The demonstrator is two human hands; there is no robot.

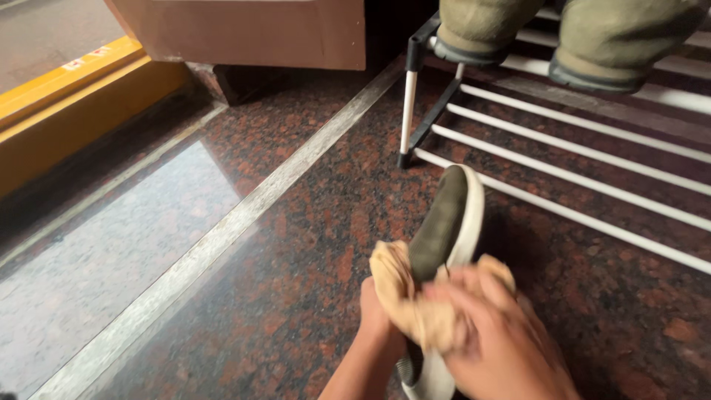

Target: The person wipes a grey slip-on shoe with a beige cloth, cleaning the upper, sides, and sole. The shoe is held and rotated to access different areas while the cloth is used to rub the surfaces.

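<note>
A shoe (444, 222) sits between both hands over the floor (222, 222); behind it a rack (578, 148) carries two shoes (592, 44).

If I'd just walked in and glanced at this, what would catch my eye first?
Probably the shoe low in the middle, sole turned up, with a tan cloth wrapped around it. The left hand steadies it from underneath while the right hand presses the cloth against it. Behind, at the upper right, a white-barred shoe rack holds a pair of olive shoes, all above a glossy speckled stone floor.
</note>
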